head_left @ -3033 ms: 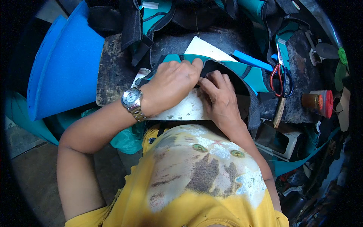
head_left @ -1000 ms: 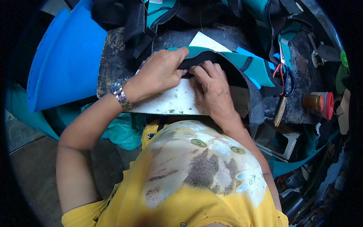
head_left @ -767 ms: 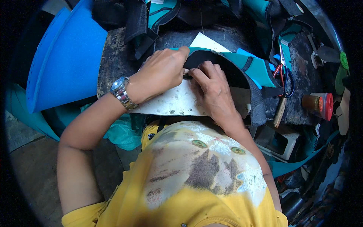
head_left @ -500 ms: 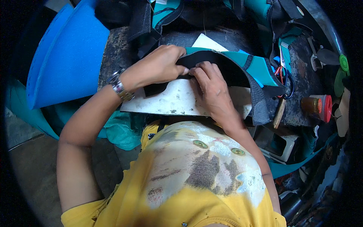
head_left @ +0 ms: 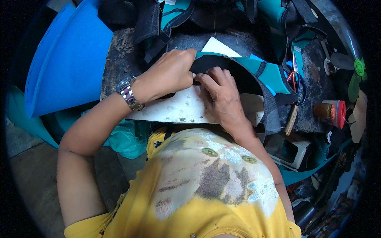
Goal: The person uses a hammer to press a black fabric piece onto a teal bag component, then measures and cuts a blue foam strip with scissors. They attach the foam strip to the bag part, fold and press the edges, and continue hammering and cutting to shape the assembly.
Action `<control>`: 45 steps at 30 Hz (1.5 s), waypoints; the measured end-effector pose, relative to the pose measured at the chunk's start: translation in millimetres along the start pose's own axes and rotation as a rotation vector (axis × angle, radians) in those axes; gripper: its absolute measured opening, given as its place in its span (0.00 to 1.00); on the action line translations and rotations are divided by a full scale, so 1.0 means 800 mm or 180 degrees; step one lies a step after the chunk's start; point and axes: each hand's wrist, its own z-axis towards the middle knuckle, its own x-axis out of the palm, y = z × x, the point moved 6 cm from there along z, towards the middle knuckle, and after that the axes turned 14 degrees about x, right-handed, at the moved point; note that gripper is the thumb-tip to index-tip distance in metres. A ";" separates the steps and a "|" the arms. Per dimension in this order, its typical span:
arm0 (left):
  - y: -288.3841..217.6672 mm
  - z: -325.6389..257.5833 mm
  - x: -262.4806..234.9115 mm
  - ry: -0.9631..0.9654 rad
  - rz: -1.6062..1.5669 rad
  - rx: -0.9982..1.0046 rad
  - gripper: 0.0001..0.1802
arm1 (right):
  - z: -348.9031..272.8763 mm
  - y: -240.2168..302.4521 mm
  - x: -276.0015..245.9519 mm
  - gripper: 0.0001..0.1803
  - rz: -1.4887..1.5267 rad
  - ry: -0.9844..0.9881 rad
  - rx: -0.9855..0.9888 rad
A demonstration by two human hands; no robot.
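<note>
Both hands work one curved black and teal fabric piece (head_left: 246, 77) on a pale, stained work board (head_left: 180, 109).

Left hand (head_left: 170, 73): fingers curled tight, pinching the black edge of the piece at its near end. Metal wristwatch (head_left: 129, 93) on that wrist.

Right hand (head_left: 222, 95): flat on the board just beside the left pinch, fingertips pressing down on the same black edge; it closes on nothing, it holds the piece by pressure only.

The piece arcs away from the pinch to the right and curls down past the board's far end.

Beyond the pinch: white paper sheet (head_left: 218, 45), dark straps. Well to the right: scissors with red handles (head_left: 295, 77), an orange and red bottle (head_left: 331, 113). To the left: blue foam sheet (head_left: 65, 63).

Risks, as judged:
- The two grips sit close together, so the long free end could drag or twist and pull the edge out of line.
- The pressing fingertips could slide on the smooth board, letting the fold spring open.
- The exact contact under the left fingers is hidden.
</note>
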 end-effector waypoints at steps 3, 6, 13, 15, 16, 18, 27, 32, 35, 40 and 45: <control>0.008 0.000 -0.003 0.0037 0.0090 -0.0113 0.17 | 0.001 0.005 0.002 0.13 -0.0145 0.0149 0.0033; 0.017 0.000 -0.006 0.0132 0.0172 -0.0059 0.18 | 0.002 0.009 0.008 0.14 -0.0225 0.0203 -0.0042; 0.001 0.012 -0.009 -0.0541 0.0877 0.0533 0.18 | -0.004 0.008 0.014 0.16 -0.0246 -0.0033 -0.0347; -0.008 0.013 -0.013 -0.0863 0.1000 0.0986 0.17 | -0.007 0.007 0.018 0.17 -0.0332 0.0051 -0.0281; 0.000 0.016 -0.012 -0.0756 0.0645 0.0838 0.17 | -0.008 0.008 0.017 0.17 -0.0363 0.0006 -0.0315; 0.022 0.022 -0.004 -0.0287 -0.0055 0.0349 0.17 | -0.010 0.011 0.016 0.17 -0.0425 -0.0059 -0.0385; 0.031 0.001 0.010 0.0049 -0.0985 -0.0095 0.15 | -0.027 -0.009 -0.003 0.17 -0.0399 0.0006 -0.0247; -0.010 -0.033 0.026 -0.0559 -0.2541 -0.0059 0.16 | -0.054 -0.022 -0.028 0.21 -0.0523 -0.0416 0.0085; -0.048 -0.043 0.017 -0.0979 -0.2316 0.0677 0.12 | -0.071 -0.019 -0.057 0.21 -0.0335 -0.0973 -0.0121; -0.095 -0.063 -0.016 -0.1145 -0.1938 0.1475 0.23 | -0.087 0.009 -0.112 0.18 -0.0348 -0.1731 -0.1288; -0.135 -0.084 -0.059 -0.1674 0.0853 0.2321 0.19 | -0.052 0.025 -0.153 0.15 0.0087 -0.1248 -0.1827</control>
